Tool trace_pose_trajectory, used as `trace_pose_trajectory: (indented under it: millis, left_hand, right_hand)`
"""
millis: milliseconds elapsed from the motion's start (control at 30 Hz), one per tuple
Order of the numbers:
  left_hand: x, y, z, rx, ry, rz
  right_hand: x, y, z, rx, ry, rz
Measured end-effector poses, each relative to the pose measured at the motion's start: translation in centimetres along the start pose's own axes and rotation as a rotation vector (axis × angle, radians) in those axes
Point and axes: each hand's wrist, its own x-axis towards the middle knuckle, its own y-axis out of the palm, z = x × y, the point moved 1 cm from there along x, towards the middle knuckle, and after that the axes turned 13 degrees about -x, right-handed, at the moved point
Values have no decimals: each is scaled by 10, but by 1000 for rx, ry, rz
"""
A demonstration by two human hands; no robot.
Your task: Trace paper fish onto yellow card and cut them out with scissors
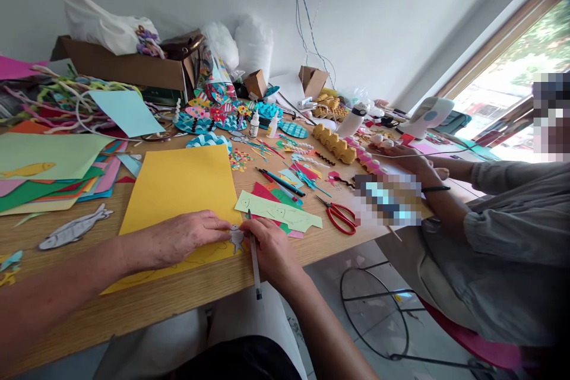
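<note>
A small grey paper fish cutout [237,238] is between my two hands, over the right edge of a yellow sheet [182,184]. My left hand [189,238] reaches across the sheet and pinches the cutout's left side at the fingertips. My right hand [271,247] grips a pen [255,261], its tip up and its dark end toward me; the thumb and forefinger touch the cutout's right side. Faint fish outlines show along the sheet's lower part, partly covered by my left arm. Beside my right hand lies a pale green strip [285,212] with fish drawn on it.
A larger grey paper fish [75,227] lies at left, near stacked coloured paper [48,172]. Red-handled scissors [341,217], pens [280,182] and glue bottles [254,124] lie ahead. At right, a seated person's hands [407,160] work near egg-carton strips [336,143].
</note>
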Motion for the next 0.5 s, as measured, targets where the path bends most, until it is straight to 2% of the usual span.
trace_pose_trajectory:
  millis: [500]
  left_hand:
    - [1, -1, -2, 1, -6, -17]
  right_hand:
    - [1, 3, 3, -56, 30, 13]
